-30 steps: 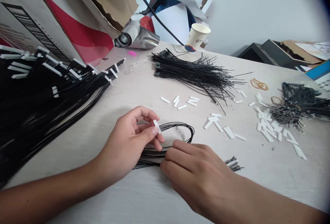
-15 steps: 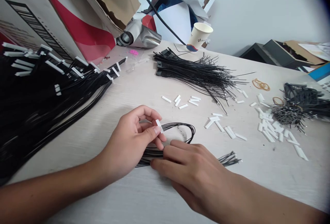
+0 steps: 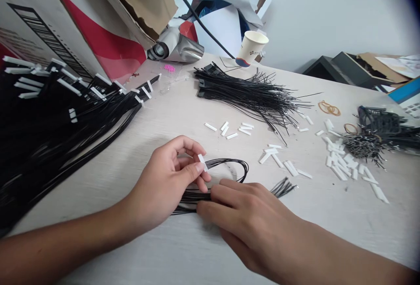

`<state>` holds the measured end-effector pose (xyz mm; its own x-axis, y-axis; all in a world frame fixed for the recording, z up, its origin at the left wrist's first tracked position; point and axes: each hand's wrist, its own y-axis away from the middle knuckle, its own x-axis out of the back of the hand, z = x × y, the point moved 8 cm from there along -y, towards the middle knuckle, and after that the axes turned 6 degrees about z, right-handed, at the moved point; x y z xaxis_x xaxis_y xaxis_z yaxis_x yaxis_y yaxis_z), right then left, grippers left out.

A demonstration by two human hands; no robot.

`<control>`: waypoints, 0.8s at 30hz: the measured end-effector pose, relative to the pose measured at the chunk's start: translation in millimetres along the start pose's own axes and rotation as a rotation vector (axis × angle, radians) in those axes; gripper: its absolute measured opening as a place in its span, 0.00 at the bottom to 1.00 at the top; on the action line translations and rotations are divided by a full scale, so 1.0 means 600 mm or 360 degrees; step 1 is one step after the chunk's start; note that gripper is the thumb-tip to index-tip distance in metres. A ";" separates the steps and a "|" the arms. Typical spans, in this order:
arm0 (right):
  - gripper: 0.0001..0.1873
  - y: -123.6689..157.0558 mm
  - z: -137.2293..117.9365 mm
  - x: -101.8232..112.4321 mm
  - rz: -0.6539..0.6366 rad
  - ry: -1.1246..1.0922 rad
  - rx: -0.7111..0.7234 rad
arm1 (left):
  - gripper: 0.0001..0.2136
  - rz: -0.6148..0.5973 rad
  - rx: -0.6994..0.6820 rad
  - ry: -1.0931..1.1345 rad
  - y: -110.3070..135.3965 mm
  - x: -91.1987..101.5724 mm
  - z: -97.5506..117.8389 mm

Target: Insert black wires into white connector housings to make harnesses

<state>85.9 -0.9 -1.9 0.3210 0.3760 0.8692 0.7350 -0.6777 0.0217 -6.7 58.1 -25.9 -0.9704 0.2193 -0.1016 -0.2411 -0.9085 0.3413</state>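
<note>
My left hand (image 3: 167, 180) pinches a small white connector (image 3: 202, 162) between thumb and forefinger. A bunch of thin black wires (image 3: 231, 166) runs out of that connector, loops round and passes back under both hands. My right hand (image 3: 244, 217) lies over the wires with its fingers curled onto them, pressing them to the white table (image 3: 183, 114). The loose metal-tipped wire ends (image 3: 284, 186) stick out just to the right of my right hand.
A big heap of finished black harnesses (image 3: 59, 123) fills the left. A pile of loose black wires (image 3: 249, 94) lies at the back, behind a paper cup (image 3: 250, 48). White connectors (image 3: 344, 162) are scattered at right, with rubber bands (image 3: 330, 108) and cardboard boxes (image 3: 65, 18).
My right hand has slid left along the wires, then eased slightly back. The loose wire ends have been drawn leftward toward it. My left hand has kept its pinch on the connector.
</note>
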 end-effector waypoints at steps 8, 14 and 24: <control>0.10 0.040 0.006 0.034 0.0101 0.0304 -0.0035 | 0.04 0.0031 0.0006 -0.0078 -0.005 0.005 0.001; 0.12 0.074 0.033 0.036 -0.0174 0.0637 -0.0205 | 0.05 0.0046 -0.0028 -0.0119 -0.007 0.009 0.001; 0.15 0.076 0.032 0.040 -0.0234 0.0757 -0.0200 | 0.05 0.0025 -0.0030 -0.0161 -0.007 0.011 -0.001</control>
<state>138.7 -10.6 10.5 -0.1087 0.1638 0.9805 0.6652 -0.7210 0.1942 -11.8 63.4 -28.4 -0.9711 0.2389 -0.0013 -0.2264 -0.9185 0.3241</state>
